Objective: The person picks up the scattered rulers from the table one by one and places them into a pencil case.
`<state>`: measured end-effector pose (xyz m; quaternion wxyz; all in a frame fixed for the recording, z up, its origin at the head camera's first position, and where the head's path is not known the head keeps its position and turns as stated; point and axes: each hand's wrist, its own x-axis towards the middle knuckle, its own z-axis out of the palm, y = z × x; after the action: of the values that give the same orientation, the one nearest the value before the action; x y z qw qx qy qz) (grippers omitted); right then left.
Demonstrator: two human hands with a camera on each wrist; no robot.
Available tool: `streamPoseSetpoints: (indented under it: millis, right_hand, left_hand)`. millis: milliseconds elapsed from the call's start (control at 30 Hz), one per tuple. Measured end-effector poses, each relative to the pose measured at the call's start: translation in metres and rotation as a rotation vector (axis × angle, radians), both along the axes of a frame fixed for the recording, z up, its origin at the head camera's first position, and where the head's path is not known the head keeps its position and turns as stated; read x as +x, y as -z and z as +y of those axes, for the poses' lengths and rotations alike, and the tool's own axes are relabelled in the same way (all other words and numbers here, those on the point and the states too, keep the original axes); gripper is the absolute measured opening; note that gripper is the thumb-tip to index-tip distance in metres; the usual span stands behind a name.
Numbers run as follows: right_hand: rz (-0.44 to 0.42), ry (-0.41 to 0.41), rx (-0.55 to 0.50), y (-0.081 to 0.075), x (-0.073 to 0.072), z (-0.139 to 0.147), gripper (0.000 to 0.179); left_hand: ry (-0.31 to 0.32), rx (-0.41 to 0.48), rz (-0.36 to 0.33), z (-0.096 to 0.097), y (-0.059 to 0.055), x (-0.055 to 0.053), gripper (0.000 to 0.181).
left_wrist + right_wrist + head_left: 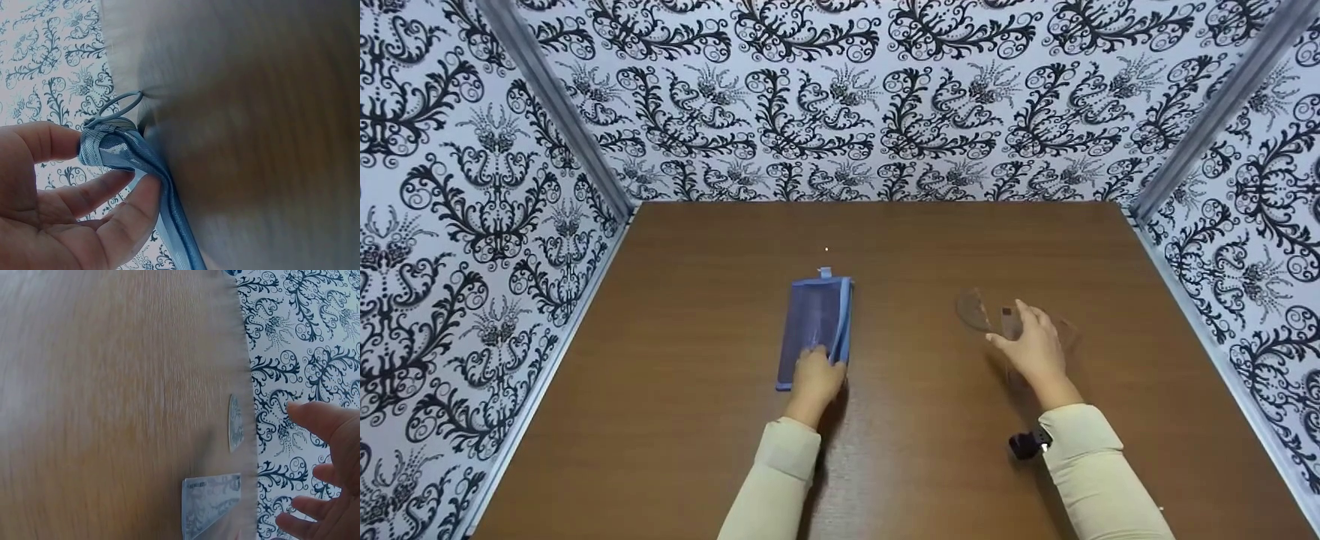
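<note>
A blue mesh zipper pouch (810, 315) lies on the brown table, its zipper edge to the right. My left hand (816, 375) grips the pouch's near end; in the left wrist view the thumb and fingers pinch its zipper edge (126, 149), where a pull loop (121, 104) sticks up. Over several clear plastic drawing tools hovers my right hand (1035, 345), fingers spread and holding nothing. To its left lies a half-round protractor (975, 309). A clear strip with a dark mark (1008, 321) shows beside the thumb. The right wrist view shows a clear set square (211, 500) near the fingers.
Patterned black-and-white walls (840, 105) enclose the table (915, 450) at the back and both sides. Grey metal rails (555, 112) run along the corners. A small black device (1027, 444) sits at the right cuff.
</note>
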<state>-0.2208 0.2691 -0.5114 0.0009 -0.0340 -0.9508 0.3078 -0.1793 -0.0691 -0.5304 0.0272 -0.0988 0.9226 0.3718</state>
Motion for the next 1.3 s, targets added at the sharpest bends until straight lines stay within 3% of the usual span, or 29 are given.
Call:
streamPoseSetpoints:
  millis: [467, 900, 1300]
  right_hand:
    - [-0.159, 0.051, -0.110, 0.000, 0.000, 0.013, 0.088]
    - [-0.220, 0.067, -0.146, 0.002, 0.002, 0.016, 0.086]
    - [-0.226, 0.080, -0.219, 0.010, 0.003, 0.018, 0.084]
  left_hand:
    - [0.007, 0.013, -0.003, 0.001, 0.001, 0.001, 0.049]
    - [0.002, 0.035, -0.028, 0.000, -0.003, 0.002, 0.051]
    - [0.013, 0.014, -0.008, 0.000, -0.004, 0.001, 0.049]
